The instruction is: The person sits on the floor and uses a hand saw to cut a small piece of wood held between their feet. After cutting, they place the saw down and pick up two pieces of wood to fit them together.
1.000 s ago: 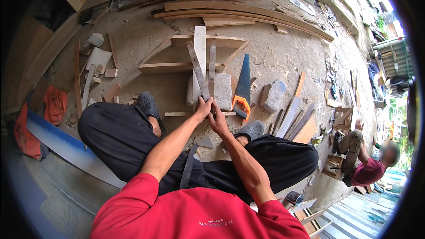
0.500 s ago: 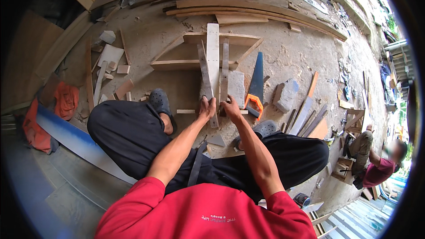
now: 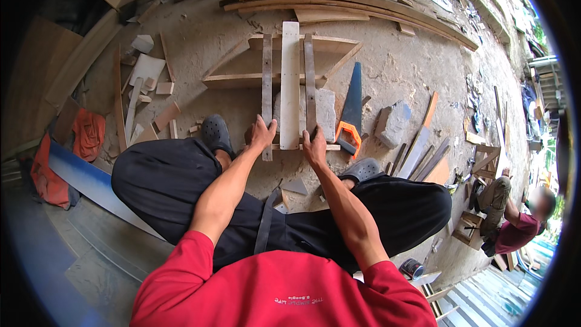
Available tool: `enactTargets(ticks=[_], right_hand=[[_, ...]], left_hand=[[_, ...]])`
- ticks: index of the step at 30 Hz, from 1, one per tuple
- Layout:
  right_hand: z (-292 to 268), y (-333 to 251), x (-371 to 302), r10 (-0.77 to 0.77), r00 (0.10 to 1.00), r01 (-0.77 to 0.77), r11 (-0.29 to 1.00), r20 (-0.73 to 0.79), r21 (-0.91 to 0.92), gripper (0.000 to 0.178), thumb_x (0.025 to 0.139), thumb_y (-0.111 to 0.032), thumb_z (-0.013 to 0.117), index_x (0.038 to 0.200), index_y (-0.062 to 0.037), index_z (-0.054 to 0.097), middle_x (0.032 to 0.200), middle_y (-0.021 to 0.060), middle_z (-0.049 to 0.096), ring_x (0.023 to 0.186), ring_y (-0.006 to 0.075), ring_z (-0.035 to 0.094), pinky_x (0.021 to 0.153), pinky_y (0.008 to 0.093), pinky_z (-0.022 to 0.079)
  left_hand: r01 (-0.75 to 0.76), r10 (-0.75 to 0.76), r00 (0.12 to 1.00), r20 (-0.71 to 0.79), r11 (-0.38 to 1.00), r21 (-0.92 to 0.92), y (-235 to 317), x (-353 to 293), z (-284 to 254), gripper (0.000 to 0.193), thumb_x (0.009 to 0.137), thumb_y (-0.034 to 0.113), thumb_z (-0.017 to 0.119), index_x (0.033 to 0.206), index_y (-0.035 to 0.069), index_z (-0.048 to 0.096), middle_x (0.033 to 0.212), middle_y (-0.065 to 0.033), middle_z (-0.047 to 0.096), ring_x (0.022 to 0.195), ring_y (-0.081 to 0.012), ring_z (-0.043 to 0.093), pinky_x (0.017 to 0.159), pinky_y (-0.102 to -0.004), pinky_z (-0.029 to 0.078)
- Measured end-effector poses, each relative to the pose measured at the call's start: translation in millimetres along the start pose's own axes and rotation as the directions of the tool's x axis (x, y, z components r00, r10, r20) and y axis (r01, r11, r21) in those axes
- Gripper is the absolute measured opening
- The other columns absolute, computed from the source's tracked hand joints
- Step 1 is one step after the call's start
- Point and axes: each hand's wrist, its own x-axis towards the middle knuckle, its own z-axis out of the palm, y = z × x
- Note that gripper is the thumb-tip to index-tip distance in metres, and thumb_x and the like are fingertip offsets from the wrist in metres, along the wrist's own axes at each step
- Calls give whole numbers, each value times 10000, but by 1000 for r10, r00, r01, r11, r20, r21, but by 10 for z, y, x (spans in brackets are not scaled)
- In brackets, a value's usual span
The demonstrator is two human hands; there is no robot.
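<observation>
While hands (image 3: 261,134) hold strips (image 3: 267,79), board (image 3: 290,88) between; handsaw (image 3: 352,100), block (image 3: 393,125) at right

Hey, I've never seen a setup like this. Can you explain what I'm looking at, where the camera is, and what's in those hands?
There's no machine here, just a person with bare hands. The view looks down from a fisheye camera worn on the head, so edges bend. The left hand holds a left dark strip near its lower end; the right hand holds a right dark strip by its lower end. A pale strip lies between them, untouched. Beyond the hands, on the dusty ground, is a wooden frame. To the right lie an orange-handled saw and a rough block. Farther right is another person.
</observation>
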Motion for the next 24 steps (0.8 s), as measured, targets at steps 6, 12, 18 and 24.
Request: enactTargets(ticks=[6, 12, 18, 24], right_hand=[[89, 83, 100, 13, 996, -14, 1000, 83, 3, 553, 890, -185, 598, 1326, 84, 391, 1205, 327, 537, 1137, 446, 526, 984, 451, 415], [131, 217, 125, -1, 995, 1, 1000, 100, -3, 535, 909, -208, 597, 1331, 53, 397, 1183, 321, 561, 1114, 441, 553, 958, 440, 430], [164, 390, 156, -63, 989, 65, 998, 135, -13, 592, 909, -251, 605, 1360, 49, 367, 1213, 326, 547, 1147, 440, 540, 972, 438, 426], [3, 189, 236, 102, 957, -81, 993, 270, -87, 677, 886, -306, 643, 1386, 40, 346, 1234, 350, 531, 1164, 450, 533, 988, 442, 424]], left_hand=[[-7, 7, 1000, 3, 1000, 24, -20, 82, -43, 797, 879, 543, 517, 1314, -112, 388, 1168, -348, 561, 1089, -477, 552, 926, -493, 446], [7, -7, 998, 58, 1000, 2, -32, 177, 9, 813, 889, 553, 485, 1369, -89, 352, 1206, -337, 555, 1107, -462, 555, 946, -500, 437], [12, -10, 999, 48, 998, -54, -209, 321, 252, 880, 893, 570, 475, 1418, -102, 258, 1324, -355, 455, 1217, -484, 465, 1037, -483, 377], [11, -5, 998, 56, 994, -108, -252, 358, 373, 920, 900, 599, 446, 1430, -116, 212, 1378, -368, 385, 1267, -490, 409, 1082, -472, 327]])
